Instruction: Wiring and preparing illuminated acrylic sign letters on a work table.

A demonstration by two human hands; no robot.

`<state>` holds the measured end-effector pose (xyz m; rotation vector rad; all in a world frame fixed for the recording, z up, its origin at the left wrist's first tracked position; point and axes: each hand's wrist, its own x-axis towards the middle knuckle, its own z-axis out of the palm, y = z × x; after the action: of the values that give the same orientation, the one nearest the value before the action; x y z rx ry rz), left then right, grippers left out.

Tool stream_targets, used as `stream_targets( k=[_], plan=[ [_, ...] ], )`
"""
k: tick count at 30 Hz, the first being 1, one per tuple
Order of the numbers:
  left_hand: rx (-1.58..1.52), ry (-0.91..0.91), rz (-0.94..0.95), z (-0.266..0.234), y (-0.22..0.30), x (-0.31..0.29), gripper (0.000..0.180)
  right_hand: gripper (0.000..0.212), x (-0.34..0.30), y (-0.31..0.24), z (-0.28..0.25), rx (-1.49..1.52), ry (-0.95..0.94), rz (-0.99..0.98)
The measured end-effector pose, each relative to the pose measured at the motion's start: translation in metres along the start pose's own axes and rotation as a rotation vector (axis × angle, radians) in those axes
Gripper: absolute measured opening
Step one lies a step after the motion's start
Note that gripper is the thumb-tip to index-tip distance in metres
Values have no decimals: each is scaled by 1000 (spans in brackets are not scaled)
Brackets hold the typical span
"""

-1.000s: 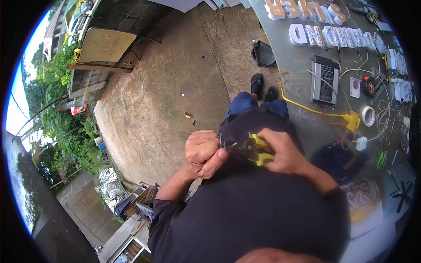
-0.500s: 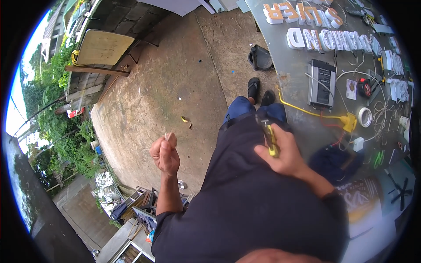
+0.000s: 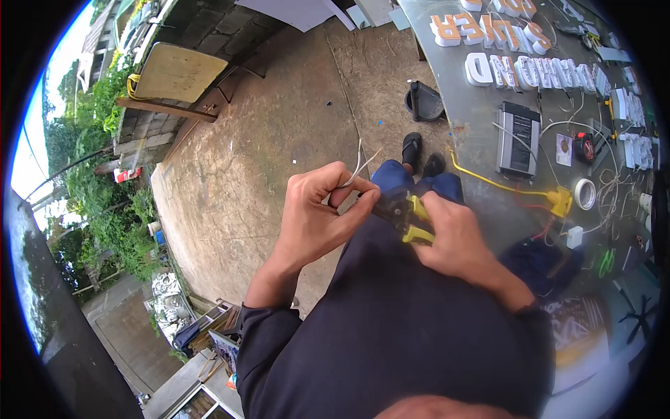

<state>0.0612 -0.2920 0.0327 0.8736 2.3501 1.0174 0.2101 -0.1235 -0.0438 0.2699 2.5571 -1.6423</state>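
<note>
A thin white wire (image 3: 359, 165) runs from my left hand (image 3: 307, 213), its two loose strands sticking up past the knuckles. The thumb and fingers of that hand are pinched closed on it, in front of my body. My right hand (image 3: 452, 234) is wrapped around a pair of wire-cutting pliers with yellow handles (image 3: 417, 234). Their dark jaws point left and meet the tips of my left fingers. Whether the jaws touch the wire there is hidden by the fingers.
A metal worktable (image 3: 464, 105) on the right bears white channel letters (image 3: 520, 72), a power supply box (image 3: 518, 140), a yellow extension socket (image 3: 558, 201), a tape roll (image 3: 585, 194) and green scissors (image 3: 606, 262). A black dustpan (image 3: 427, 105) lies on the concrete floor (image 3: 279, 133).
My left hand has come in from the left toward my right hand, and the wire strands now show above it. The pliers have turned so that their jaws point at the left fingertips.
</note>
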Motion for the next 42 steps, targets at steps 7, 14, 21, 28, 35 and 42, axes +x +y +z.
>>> stream_targets(
  k=[7,14,21,28,35,42],
  plan=[
    [18,98,-62,10,2,20,32,51,-4,13,-9,-45,58,-55],
    [-395,155,205,30,-17,37,24,57,-15,48,-21,848,-73,177],
    [-945,210,206,64,-13,84,14,64,-16,32,-37,1187,-129,-144],
    [-1049,207,270,92,1,97,8,79,7,3,-30,476,177,-347],
    [-949,211,357,110,-17,81,34,81,23,12,-35,487,331,-375],
    [-319,-455,-422,46,-13,81,28,80,42,21,-45,264,396,-376]
  ],
)
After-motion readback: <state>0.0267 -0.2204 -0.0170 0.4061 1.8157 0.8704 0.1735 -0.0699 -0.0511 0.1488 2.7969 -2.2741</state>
